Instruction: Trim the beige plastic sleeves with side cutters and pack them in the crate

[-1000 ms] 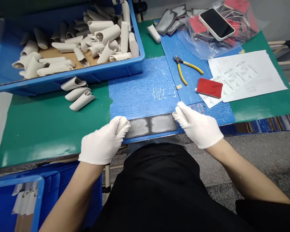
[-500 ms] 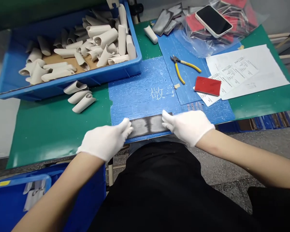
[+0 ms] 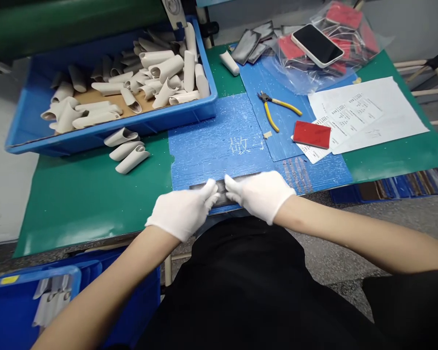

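Green work mat [image 3: 87, 204] covers the bench, with a blue cutting mat [image 3: 219, 136] laid over its centre and extending to the near edge. Beyond the green mat's left half stands a blue plastic tray [image 3: 111, 131], holding many rolled off-white sleeves [image 3: 160, 68] on a cardboard liner. Three further sleeves [image 3: 129, 153] lie on the green mat just in front of the tray. To the right are white printed sheets [image 3: 365, 114], a red pad [image 3: 311, 134] resting on their edge, and yellow-handled pliers [image 3: 273, 109] on the blue mat. A smartphone [image 3: 316, 44] lies on a clear plastic bag [image 3: 314, 73] at the far side.

A dark grey strip [image 3: 221, 190] lies along the near edge of the blue mat, with its middle mostly hidden by the hands. The white-gloved left hand [image 3: 182, 211] and right hand [image 3: 261, 194] are set narrowly, just apart, with the fingers of each closed onto the strip near its centre.
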Demonstrator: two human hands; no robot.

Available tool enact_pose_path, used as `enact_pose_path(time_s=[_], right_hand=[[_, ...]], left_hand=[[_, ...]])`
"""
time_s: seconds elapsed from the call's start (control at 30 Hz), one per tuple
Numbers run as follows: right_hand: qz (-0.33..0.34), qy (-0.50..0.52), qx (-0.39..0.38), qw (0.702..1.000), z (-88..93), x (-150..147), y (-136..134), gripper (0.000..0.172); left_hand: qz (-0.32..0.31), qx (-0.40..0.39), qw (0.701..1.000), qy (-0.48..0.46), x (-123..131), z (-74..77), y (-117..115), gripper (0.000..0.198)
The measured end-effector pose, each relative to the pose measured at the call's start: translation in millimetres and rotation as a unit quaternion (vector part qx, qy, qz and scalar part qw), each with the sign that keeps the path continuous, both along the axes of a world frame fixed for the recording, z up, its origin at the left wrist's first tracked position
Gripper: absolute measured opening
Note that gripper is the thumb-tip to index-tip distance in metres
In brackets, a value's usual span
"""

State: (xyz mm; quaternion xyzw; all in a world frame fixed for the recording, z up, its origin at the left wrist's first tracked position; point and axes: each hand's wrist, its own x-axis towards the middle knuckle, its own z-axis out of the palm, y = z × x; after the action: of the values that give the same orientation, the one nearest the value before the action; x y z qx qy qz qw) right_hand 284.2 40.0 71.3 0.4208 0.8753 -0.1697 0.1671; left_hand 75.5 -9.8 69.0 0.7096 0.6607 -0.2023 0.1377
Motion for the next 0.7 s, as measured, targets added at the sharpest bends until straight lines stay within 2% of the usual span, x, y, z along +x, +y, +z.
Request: enact_pose_path(time_s=[0.1,0.17,0.3,0.4,0.53,0.7], right_hand=[[-0.011,-0.001,-0.002,1.000,-0.8,-0.8,-0.4,0.055],[-0.018,0.007,0.013,1.000,-0.5,-1.9,-0.5,0.056],[-0.003,-0.008,0.008,1.000,1.2,-3.3,-1.5,0.054],[-0.009,-0.004,0.017,1.000,1.9,-2.2,-2.8,0.055],[0.008,-0.005,0.009,1.000,0.6,0.1,-1.7,0.052],[-0.011,0.008,0.045,0.999,-4.7,1.7,-5.2,0.056]], left_hand=[[-0.035,0.016,0.999,0.019,2.0,-3.0,0.0,0.055],[-0.028,0.039,0.999,0.010,3.2,-4.4,0.3,0.057],[-0.045,0.020,0.999,0.000,3.6,-5.2,0.2,0.055],[-0.030,0.040,0.999,-0.006,3.0,-4.8,1.0,0.057],[-0.065,-0.003,0.998,-0.018,4.2,-5.4,4.9,0.056],[-0.045,0.050,0.998,-0.005,7.1,-8.9,7.1,0.059]])
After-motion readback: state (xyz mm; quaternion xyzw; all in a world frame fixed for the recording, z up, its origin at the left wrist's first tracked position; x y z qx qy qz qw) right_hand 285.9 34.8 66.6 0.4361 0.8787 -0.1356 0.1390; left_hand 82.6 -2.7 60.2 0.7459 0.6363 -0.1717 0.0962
